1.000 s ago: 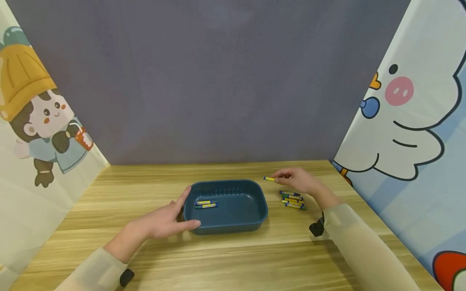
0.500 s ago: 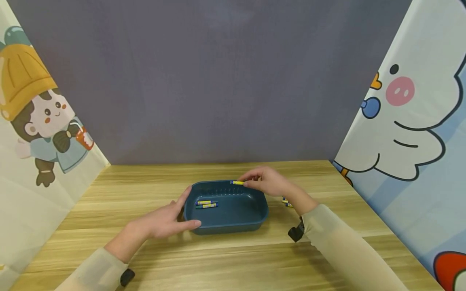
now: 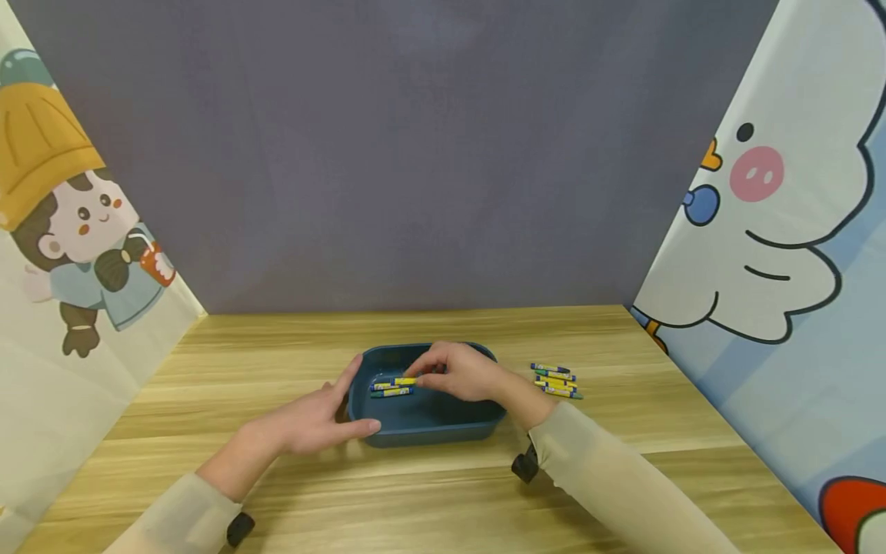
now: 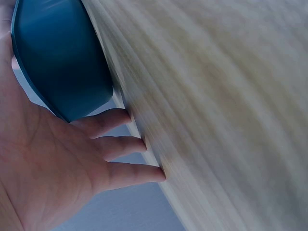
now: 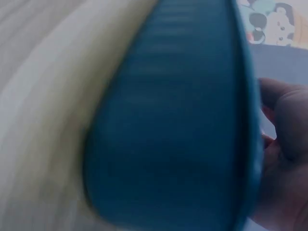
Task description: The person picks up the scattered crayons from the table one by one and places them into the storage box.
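Note:
A dark blue rectangular plastic tub point(image 3: 443, 435) stands on the table. My left hand point(image 3: 314, 419) rests against its left end, thumb along the front rim and index finger along the left side. In the left wrist view the other fingers point(image 4: 125, 147) stretch straight with their tips at the tabletop. My right hand point(image 3: 460, 373) reaches inside the tub and pinches a yellow crayon point(image 3: 404, 381) between thumb and fingers, low over two crayons point(image 3: 391, 392) lying side by side at the left. In the right wrist view the tub's wall point(image 5: 168, 120) hides the fingertips and crayon.
Several crayons point(image 3: 556, 382) with yellow and blue wrappers lie in a loose stack on the table right of the tub. A grey panel point(image 3: 415, 154) rises behind the wooden table point(image 3: 277, 492). Cartoon-printed sheets point(image 3: 796, 231) stand at both sides.
My right hand has carried the yellow crayon leftward, from beyond the tub's right end over the rim and down beside the two crayons inside. My left hand has stayed in place.

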Demonstrator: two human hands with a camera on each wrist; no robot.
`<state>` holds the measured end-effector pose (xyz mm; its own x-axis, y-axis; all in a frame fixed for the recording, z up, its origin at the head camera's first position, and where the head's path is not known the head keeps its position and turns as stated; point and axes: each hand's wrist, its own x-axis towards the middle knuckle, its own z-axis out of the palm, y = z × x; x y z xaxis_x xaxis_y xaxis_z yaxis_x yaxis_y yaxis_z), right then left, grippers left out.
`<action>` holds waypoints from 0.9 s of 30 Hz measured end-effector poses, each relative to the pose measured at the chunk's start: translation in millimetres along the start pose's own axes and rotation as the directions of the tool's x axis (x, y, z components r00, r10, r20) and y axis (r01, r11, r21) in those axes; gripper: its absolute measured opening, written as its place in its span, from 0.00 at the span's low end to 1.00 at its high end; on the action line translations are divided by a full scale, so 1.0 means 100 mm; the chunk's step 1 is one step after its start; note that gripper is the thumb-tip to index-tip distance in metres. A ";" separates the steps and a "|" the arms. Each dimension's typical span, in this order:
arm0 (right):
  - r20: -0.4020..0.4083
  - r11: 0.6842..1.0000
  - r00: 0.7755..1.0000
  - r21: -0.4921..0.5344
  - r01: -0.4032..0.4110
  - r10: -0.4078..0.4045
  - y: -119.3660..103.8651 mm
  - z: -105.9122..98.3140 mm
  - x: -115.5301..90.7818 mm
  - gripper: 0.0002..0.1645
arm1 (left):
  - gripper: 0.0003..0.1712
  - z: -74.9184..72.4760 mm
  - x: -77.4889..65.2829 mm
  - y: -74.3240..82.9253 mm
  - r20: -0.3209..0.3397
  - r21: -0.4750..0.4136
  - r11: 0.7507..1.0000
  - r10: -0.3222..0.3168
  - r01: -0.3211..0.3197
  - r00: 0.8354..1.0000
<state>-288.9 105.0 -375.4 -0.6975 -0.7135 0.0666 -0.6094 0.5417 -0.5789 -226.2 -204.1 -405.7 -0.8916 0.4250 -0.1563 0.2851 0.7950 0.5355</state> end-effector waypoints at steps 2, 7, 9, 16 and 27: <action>0.013 1.000 1.000 -0.025 -0.005 0.006 -0.02 0.08 0.06 0.13 | 0.70 0.00 0.00 0.00 0.002 0.003 1.000 -0.002 0.002 1.000; 0.020 0.997 1.000 -0.075 -0.007 0.009 -0.04 0.25 0.22 0.13 | 0.69 0.01 0.00 -0.02 0.016 0.000 1.000 -0.006 0.006 1.000; 0.013 0.997 1.000 -0.080 -0.008 0.009 -0.04 0.31 0.26 0.13 | 0.69 0.01 0.00 -0.02 0.022 -0.005 1.000 -0.007 0.007 1.000; -0.017 0.996 0.999 -0.081 -0.029 0.028 -0.01 0.47 0.35 0.12 | 0.68 0.01 0.00 -0.02 0.030 -0.022 1.000 -0.009 0.010 1.000; 0.010 0.990 0.999 -0.136 -0.042 0.043 0.03 0.53 0.38 0.11 | 0.69 0.01 -0.01 -0.01 0.005 -0.010 1.000 0.004 -0.004 1.000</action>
<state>-297.8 55.9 -417.9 -0.7194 -0.6938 0.0330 -0.6254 0.6263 -0.4654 -225.0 -204.8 -406.5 -0.8887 0.4303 -0.1584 0.2851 0.7890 0.5442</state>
